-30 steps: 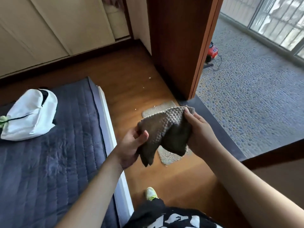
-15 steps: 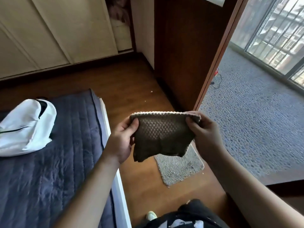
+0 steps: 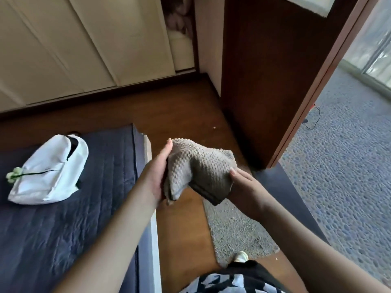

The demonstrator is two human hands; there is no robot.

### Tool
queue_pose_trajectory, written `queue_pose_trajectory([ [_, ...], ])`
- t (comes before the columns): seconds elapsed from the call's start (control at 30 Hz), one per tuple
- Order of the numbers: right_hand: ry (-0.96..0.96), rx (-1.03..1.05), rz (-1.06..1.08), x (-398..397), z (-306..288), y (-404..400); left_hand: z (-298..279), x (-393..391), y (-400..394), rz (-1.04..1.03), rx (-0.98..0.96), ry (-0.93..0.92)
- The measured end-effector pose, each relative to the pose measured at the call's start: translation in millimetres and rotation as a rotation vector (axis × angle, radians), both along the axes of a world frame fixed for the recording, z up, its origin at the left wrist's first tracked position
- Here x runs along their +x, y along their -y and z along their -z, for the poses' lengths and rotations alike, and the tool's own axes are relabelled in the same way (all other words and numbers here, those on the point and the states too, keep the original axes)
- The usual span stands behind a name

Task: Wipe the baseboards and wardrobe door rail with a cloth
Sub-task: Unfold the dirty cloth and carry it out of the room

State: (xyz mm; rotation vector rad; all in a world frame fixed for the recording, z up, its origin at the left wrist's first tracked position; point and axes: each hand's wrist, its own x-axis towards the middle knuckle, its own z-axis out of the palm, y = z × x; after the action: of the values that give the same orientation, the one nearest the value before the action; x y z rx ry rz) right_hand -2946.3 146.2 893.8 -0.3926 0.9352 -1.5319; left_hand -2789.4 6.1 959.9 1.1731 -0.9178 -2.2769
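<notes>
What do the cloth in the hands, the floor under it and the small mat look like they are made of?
Cloth: soft woven textile, grey-brown, matt; its bumpy waffle texture and limp folds show it. Floor: wood or wood-look laminate, warm brown with a slight sheen; which one cannot be told. Mat: short-pile fabric, grey, speckled and dull.
</notes>
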Motion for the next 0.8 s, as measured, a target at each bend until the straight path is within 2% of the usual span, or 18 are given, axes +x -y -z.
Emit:
queue_pose_trajectory([
  [0.1, 0.072, 0.051, 0.093, -27.4, -4.6, 30.5, 6.6, -15.3, 14.9, -0.057, 0.092, -0.089],
  [0.2, 0.155, 0.127, 0.089, -46.1, -5.9, 62.4, 21.7, -25.0, 21.4, -0.101, -0.021, -0.078],
  [0.37, 0.106, -0.029, -0.084, -57.0, -5.2, 110.0, 26.9, -29.9, 52.2, -0.194, -0.194, 0.006],
  [0.47, 0.043, -0.018, -0.134, -60.8, 1.6, 148.2, 28.5, -23.4, 90.7, -0.246, -0.289, 0.162],
  [0.53, -0.039, 0.008, -0.151, -62.5, 3.2, 179.0, 33.1, -15.6, 122.1, -0.266, -0.292, 0.186],
  [0.8, -0.435, -0.013, -0.149, -49.1, -7.8, 304.3, 43.8, 7.6, 253.4, -0.335, -0.134, -0.017],
])
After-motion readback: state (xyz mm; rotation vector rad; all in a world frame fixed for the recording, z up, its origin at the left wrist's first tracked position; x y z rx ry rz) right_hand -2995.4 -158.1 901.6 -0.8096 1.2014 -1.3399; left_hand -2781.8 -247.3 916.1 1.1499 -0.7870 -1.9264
